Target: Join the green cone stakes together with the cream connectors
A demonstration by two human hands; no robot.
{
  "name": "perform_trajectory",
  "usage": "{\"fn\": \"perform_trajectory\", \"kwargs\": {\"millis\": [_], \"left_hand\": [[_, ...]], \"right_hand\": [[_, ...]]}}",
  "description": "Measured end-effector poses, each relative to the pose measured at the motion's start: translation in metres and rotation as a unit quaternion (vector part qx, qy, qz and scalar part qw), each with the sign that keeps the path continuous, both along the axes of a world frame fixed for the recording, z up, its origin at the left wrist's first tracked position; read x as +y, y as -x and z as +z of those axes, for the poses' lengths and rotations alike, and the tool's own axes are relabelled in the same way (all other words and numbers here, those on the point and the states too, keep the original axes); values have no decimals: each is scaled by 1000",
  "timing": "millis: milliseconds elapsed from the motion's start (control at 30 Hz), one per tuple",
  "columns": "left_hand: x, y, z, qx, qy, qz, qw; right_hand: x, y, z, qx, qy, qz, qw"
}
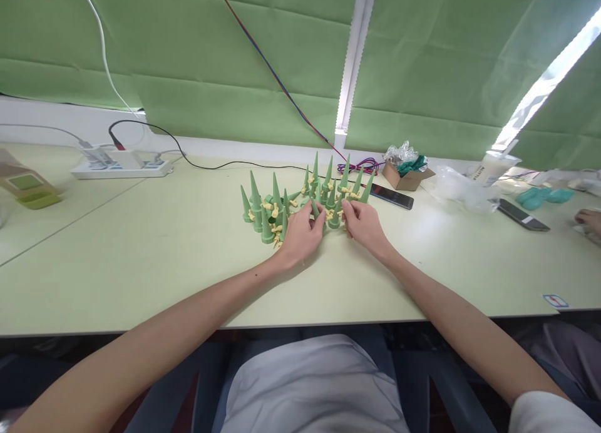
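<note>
Wrinkled cloth shirt, left hand around smooth tapered green cone

This looks like a shared workroom, somewhere between an office and a light workshop; which one is hard to tell. A long pale surface, with a seam across it, runs along a wall hung with green blinds. A loaded power strip, a phone, a cardboard box and small green cones sit on it, and another person's hand shows at the right edge.
</note>
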State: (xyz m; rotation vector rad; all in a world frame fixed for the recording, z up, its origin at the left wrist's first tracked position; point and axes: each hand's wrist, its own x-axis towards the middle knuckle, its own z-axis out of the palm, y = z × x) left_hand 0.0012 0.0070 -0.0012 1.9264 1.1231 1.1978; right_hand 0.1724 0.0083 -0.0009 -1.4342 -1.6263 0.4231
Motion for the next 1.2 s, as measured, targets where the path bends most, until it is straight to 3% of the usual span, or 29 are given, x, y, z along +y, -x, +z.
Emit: {"fn": "perform_trajectory", "kwargs": {"millis": [167, 500, 733, 933, 1200], "left_hand": [[0, 1, 1, 42, 0, 8, 999], [2, 2, -2, 107, 5, -2, 994], [2, 1, -1, 59, 10, 9, 998], [1, 0, 0, -43, -11, -3, 999], [-2, -1, 3, -138, -128, -3, 982]], "right_hand": [[2, -1, -2, -75, -33, -15, 997], [3, 0, -4, -123, 28, 22, 992], [3, -2, -8, -138, 10, 26, 990], [0, 2, -3, -128, -25, 14, 991], [-9, 10, -3, -117, 20, 163, 979]]}}
